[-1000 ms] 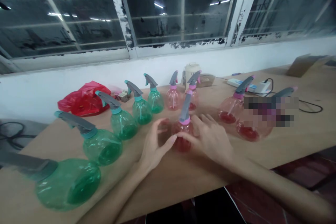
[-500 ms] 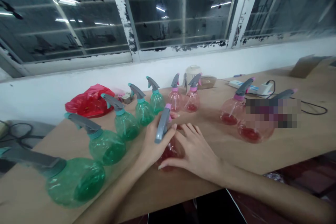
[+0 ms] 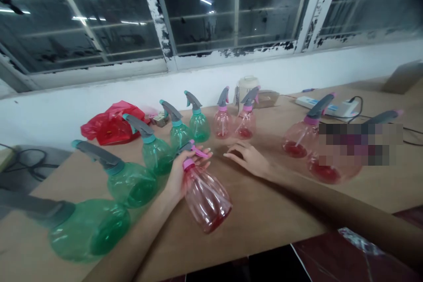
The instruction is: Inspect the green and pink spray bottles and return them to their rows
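My left hand point(image 3: 180, 169) is closed round the neck of a pink spray bottle point(image 3: 208, 198), which is tilted with its base toward me. Its grey head with a pink trigger point(image 3: 200, 153) points up and away, partly hidden by my fingers. To the right, my right hand point(image 3: 249, 158) hovers over or rests on the table, fingers loosely curved and apart, holding nothing. Along the left stand several green spray bottles, the nearest one point(image 3: 90, 229) large in view. Two pink spray bottles point(image 3: 223, 122) stand at the back, and two more point(image 3: 297, 139) on the right.
A red plastic bag point(image 3: 114, 125) lies at the back left of the brown table point(image 3: 264, 216). A pale canister point(image 3: 247, 86) stands by the wall. At the back right are a power strip point(image 3: 325, 108) with cables and a cardboard box point(image 3: 401, 77). A blurred patch covers part of one bottle.
The pink spray bottle has gone from upright between both hands to tilted in my left hand, its base swung toward me. My right hand has let go and moved right.
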{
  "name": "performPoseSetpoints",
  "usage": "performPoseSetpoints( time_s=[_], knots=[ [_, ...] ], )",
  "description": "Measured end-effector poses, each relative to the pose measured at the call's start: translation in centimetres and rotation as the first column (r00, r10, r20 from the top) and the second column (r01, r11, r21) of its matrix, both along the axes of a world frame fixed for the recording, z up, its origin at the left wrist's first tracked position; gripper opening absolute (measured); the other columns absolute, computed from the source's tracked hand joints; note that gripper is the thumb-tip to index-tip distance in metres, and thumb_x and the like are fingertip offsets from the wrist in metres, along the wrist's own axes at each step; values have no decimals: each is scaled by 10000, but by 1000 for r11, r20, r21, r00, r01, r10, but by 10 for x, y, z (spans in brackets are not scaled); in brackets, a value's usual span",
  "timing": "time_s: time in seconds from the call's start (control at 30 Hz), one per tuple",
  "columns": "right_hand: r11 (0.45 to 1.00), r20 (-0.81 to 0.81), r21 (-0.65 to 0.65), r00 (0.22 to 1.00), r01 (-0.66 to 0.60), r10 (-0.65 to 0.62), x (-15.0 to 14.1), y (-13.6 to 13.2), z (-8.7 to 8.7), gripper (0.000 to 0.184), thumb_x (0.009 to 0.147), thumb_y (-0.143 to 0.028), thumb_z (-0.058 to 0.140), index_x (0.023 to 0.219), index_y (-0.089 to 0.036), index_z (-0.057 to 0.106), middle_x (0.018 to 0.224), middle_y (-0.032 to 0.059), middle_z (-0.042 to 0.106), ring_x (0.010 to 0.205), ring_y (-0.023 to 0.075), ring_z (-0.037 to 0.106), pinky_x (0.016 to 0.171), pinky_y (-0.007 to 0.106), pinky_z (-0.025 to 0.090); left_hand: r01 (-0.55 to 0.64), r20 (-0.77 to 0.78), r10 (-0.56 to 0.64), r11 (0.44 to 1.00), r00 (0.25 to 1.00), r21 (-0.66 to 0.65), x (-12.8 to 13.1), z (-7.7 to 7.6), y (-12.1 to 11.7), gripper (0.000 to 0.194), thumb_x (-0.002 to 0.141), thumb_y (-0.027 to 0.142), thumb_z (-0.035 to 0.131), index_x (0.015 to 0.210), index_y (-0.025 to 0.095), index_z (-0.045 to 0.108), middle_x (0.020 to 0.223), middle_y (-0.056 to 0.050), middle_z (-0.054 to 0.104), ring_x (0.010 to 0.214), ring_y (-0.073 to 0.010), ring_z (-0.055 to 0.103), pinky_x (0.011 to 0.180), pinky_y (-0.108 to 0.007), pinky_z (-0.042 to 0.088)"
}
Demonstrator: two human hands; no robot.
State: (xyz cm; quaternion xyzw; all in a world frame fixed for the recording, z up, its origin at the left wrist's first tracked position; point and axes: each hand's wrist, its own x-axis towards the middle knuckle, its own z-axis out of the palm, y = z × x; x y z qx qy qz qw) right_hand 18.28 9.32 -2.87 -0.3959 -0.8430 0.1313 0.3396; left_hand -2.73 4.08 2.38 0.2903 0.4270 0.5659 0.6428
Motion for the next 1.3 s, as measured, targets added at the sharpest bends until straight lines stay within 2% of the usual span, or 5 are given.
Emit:
performPoseSetpoints(
  time_s=[0.17, 0.37, 0.73, 0.97, 1.3],
  knots=[
    [996, 117, 76, 993, -38, 29, -4, 8, -21, 353, 899, -443, 474, 1069, -166, 612, 1152, 114, 619, 1122, 221, 550, 982, 430, 415, 143, 109, -132, 985, 985, -95, 1, -15, -3, 235, 810, 207, 557, 1020, 112, 606, 1114, -136, 667, 1023, -256, 645, 831, -355, 543],
    [993, 184, 115, 983, -32, 11, 1, 5, -27, 439, 895, -451, 464, 1206, -155, 557, 1261, 148, 570, 1223, 263, 481, 1032, 486, 366, 232, 131, -215, 963, 968, -138, 7, -21, -7, 257, 822, 270, 559, 1024, 120, 609, 1110, -153, 663, 1041, -273, 634, 796, -348, 547],
    [999, 174, 13, 984, 34, -35, 32, 7, -28, 559, 885, -542, 422, 1276, -155, 518, 1360, 129, 494, 1290, 246, 420, 1084, 457, 322, 237, 120, -219, 958, 968, -159, 7, -24, -3, 268, 815, 302, 568, 1011, 131, 631, 1097, -135, 678, 1012, -259, 650, 792, -331, 546],
    [976, 211, -41, 957, 212, -199, 78, 7, -30, 623, 886, -563, 395, 1322, -125, 477, 1393, 142, 454, 1318, 249, 380, 1097, 441, 303, 231, 135, -210, 959, 968, -167, 11, -19, -6, 256, 847, 300, 527, 990, 120, 640, 1087, -133, 684, 985, -253, 662, 765, -313, 553],
    [935, 256, -68, 912, 349, -322, 104, 9, -38, 722, 853, -633, 378, 1351, -114, 447, 1433, 166, 388, 1353, 284, 311, 1115, 476, 241, 215, 135, -191, 957, 972, -196, 13, -18, -6, 261, 866, 272, 506, 997, 91, 641, 1053, -157, 690, 961, -264, 670, 782, -327, 551]
  ],
)
